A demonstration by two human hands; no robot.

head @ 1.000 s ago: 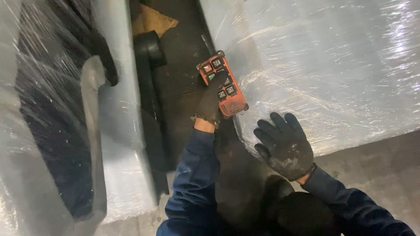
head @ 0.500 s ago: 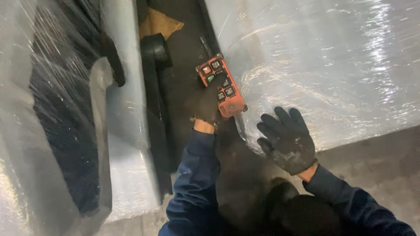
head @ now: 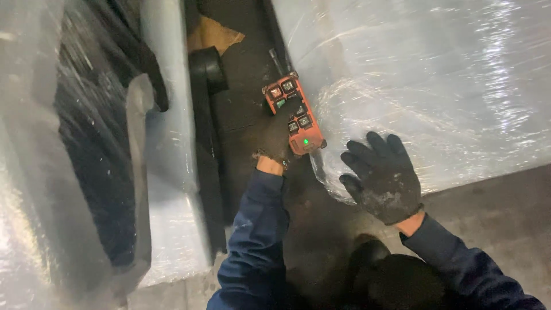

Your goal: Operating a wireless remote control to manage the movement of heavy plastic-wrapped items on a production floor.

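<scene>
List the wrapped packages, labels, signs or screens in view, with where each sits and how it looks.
Wrapped load: upper right, large pale block under clear stretch film; gloved right hand rests on its corner.
Wrapped load: left, dark contents and a pale panel under glossy film.
Remote control: centre, in gloved left hand; orange, dark buttons, small green light.
No labels, signs or screens.

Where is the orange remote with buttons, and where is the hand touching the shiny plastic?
orange remote [head: 299, 123], head view, on its lower face by the green light.
right hand [head: 385, 181], head view, on the glove's back.
</scene>
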